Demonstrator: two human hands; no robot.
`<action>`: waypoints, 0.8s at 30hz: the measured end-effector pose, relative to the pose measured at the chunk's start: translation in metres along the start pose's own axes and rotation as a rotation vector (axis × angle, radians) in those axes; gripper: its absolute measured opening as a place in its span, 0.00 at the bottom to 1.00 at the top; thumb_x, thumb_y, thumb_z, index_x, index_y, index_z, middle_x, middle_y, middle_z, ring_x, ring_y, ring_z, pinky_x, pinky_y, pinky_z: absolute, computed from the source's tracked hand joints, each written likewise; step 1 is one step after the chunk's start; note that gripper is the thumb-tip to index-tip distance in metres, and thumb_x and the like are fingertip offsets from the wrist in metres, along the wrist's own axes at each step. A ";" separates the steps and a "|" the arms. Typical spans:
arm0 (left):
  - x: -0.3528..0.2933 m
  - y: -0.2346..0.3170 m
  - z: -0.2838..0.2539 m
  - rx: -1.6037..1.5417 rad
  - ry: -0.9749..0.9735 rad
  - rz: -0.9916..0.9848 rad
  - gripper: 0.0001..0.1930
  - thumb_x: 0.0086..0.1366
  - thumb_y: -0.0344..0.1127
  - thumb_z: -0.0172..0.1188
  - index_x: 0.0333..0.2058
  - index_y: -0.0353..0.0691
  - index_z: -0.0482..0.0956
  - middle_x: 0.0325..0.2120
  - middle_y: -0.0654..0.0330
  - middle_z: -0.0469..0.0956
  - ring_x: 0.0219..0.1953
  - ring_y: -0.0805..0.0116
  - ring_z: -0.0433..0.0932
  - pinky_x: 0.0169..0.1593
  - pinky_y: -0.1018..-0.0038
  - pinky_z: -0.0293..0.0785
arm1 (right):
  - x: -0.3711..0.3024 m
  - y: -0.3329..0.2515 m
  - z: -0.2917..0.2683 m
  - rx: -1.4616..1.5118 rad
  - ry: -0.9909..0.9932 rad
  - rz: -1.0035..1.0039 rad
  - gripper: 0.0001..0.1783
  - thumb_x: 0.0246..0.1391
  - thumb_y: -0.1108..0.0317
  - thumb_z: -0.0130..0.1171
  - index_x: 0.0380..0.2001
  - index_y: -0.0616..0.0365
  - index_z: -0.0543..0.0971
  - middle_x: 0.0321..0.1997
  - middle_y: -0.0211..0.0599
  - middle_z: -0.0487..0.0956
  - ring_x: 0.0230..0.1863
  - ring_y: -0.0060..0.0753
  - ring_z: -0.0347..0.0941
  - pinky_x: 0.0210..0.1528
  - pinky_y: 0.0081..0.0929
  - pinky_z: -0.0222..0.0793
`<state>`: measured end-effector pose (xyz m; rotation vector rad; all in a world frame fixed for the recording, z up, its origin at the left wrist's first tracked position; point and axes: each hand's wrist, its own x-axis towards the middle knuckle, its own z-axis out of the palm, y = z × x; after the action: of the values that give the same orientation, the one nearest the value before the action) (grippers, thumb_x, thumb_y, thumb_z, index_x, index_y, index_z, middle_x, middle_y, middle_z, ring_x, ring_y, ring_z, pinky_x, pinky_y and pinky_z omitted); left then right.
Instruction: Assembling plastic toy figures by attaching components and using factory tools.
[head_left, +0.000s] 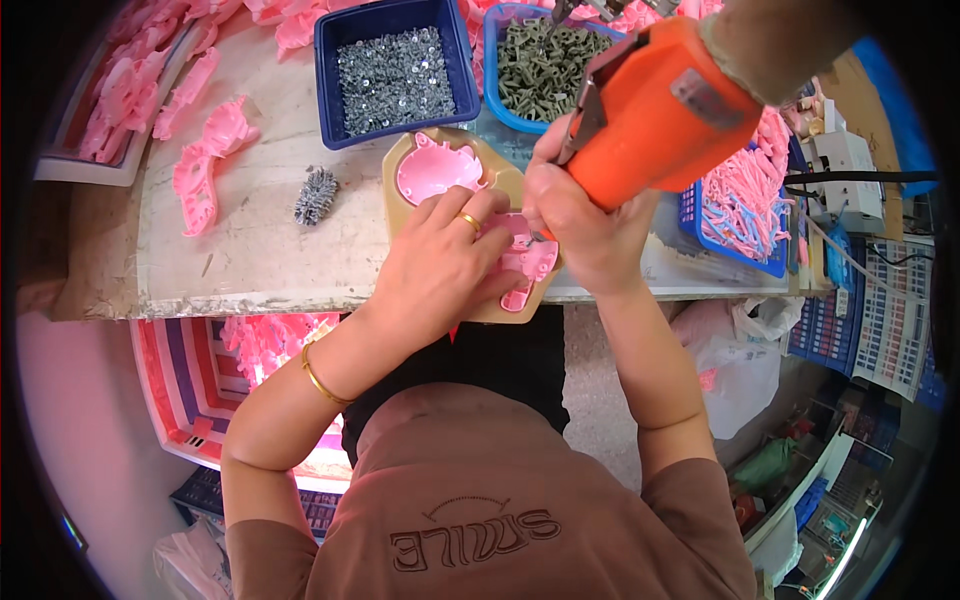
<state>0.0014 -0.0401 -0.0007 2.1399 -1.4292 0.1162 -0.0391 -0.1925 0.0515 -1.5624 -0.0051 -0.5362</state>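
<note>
A: What're the hands up to?

B: Left hand [440, 255]'s half curled over a pink part [538, 262] on the tan jig [506, 182], can't tell if it's gripping. Right hand [590, 220]'s wrapped round an orange driver [660, 115] above the jig.

A: Around that?

B: Grey clump [316, 195] left of the jig, screw bin [326, 75] beyond it.
</note>
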 end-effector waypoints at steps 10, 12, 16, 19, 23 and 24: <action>0.000 0.004 -0.008 -0.041 0.040 -0.003 0.18 0.54 0.43 0.68 0.40 0.41 0.80 0.47 0.59 0.73 0.52 0.58 0.70 0.54 0.63 0.69 | 0.018 -0.022 -0.002 0.033 -0.135 -0.033 0.13 0.55 0.73 0.60 0.42 0.65 0.72 0.27 0.32 0.75 0.24 0.18 0.70 0.25 0.17 0.65; -0.006 0.004 -0.013 -0.081 0.067 -0.029 0.18 0.54 0.42 0.68 0.42 0.42 0.80 0.48 0.59 0.73 0.52 0.58 0.71 0.54 0.63 0.70 | 0.029 -0.029 -0.001 0.028 -0.275 -0.122 0.18 0.61 0.65 0.60 0.49 0.66 0.71 0.34 0.36 0.78 0.34 0.22 0.74 0.38 0.21 0.69; -0.024 0.001 -0.019 -0.030 0.135 -0.087 0.20 0.54 0.40 0.69 0.45 0.43 0.78 0.51 0.57 0.73 0.53 0.53 0.70 0.57 0.59 0.69 | 0.032 -0.069 0.020 -0.161 -0.165 -0.177 0.23 0.66 0.58 0.54 0.52 0.68 0.72 0.46 0.43 0.79 0.43 0.29 0.76 0.47 0.28 0.71; -0.037 0.009 -0.017 -0.059 0.144 -0.128 0.22 0.55 0.39 0.69 0.49 0.45 0.77 0.56 0.54 0.70 0.58 0.50 0.67 0.61 0.55 0.66 | 0.059 -0.099 -0.033 -0.523 -0.297 -0.592 0.24 0.68 0.58 0.51 0.54 0.69 0.73 0.50 0.45 0.79 0.44 0.31 0.77 0.49 0.29 0.73; -0.049 0.017 -0.007 0.014 0.092 -0.164 0.28 0.53 0.40 0.70 0.55 0.53 0.74 0.66 0.51 0.59 0.65 0.48 0.60 0.68 0.48 0.58 | 0.055 -0.141 -0.046 -0.453 0.081 -0.350 0.24 0.62 0.63 0.56 0.58 0.64 0.69 0.43 0.44 0.82 0.46 0.43 0.79 0.47 0.34 0.74; -0.047 0.018 -0.006 0.040 0.081 -0.159 0.29 0.53 0.41 0.70 0.55 0.53 0.74 0.66 0.50 0.58 0.65 0.47 0.60 0.68 0.48 0.58 | 0.069 -0.142 -0.041 -0.452 0.080 -0.354 0.24 0.62 0.63 0.56 0.58 0.64 0.69 0.43 0.44 0.82 0.46 0.43 0.79 0.47 0.34 0.74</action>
<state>-0.0328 -0.0033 -0.0063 2.2458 -1.2161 0.1707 -0.0381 -0.2417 0.2072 -1.9942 -0.1077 -0.9260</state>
